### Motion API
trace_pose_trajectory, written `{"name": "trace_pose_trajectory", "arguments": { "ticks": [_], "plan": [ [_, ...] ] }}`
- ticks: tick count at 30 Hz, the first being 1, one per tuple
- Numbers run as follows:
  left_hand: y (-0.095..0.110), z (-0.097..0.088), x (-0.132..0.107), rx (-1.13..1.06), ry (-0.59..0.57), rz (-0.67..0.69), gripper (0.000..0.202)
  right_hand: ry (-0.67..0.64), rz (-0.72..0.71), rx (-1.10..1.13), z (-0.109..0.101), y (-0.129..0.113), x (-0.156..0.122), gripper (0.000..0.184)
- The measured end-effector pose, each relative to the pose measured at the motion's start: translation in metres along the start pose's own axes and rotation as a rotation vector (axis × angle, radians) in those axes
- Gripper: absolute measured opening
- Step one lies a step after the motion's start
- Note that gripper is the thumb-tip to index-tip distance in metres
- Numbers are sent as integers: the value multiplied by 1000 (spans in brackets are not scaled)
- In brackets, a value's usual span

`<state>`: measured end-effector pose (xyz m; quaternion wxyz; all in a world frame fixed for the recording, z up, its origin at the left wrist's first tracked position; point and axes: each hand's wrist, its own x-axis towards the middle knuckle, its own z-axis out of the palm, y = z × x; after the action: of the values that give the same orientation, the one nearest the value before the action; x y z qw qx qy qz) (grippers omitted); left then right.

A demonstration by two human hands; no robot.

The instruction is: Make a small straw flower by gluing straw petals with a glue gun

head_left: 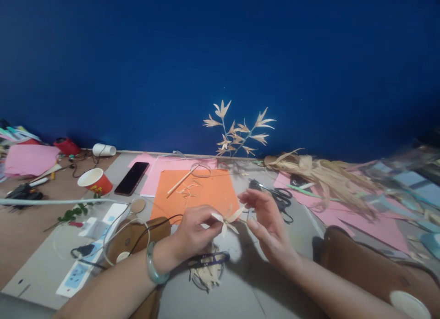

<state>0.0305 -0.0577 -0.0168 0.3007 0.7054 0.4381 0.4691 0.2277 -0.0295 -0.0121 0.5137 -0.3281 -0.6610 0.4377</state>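
A pale star-shaped flower of dried husk (pixel 227 220) is pinched by one petal between the thumb and finger of my left hand (pixel 199 229), which wears a green bangle. Just right of the flower, my right hand (pixel 266 222) has its thumb and fingers apart; whether a fingertip touches a petal is unclear. Below the hands lie a dark clip-like tool (pixel 209 259) and a small bundle of husk pieces (pixel 208 277). Behind them, an orange sheet (pixel 220 186) bears a thin stick (pixel 182 181) and scattered husk slivers (pixel 188 189).
A branch of husk flowers (pixel 237 135) stands against the blue wall. Black scissors (pixel 282 197) and a dried husk bundle (pixel 316 172) lie right. Leftward are a phone (pixel 132 178), a red paper cup (pixel 96 181) and a power strip (pixel 75 273) with cables.
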Motion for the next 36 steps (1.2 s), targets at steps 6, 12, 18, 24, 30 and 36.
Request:
{"name": "trace_pose_trajectory", "arguments": {
  "ticks": [6,12,18,24,30,36],
  "plan": [
    [3,-1,1,15,7,12,7,-8,-1,-22,0,-2,0,43],
    [2,0,2,19,13,33,8,-11,10,-9,1,-4,0,44],
    [3,-1,2,9,-2,7,6,-21,17,5,1,-2,1,41],
    [6,-2,3,18,-5,8,7,-18,17,-10,1,-2,0,42],
    [2,-1,3,5,2,4,7,-5,35,-28,1,-2,-1,43],
    [5,-2,3,14,-2,-17,6,-20,37,-36,0,1,-1,43]
  ]
}}
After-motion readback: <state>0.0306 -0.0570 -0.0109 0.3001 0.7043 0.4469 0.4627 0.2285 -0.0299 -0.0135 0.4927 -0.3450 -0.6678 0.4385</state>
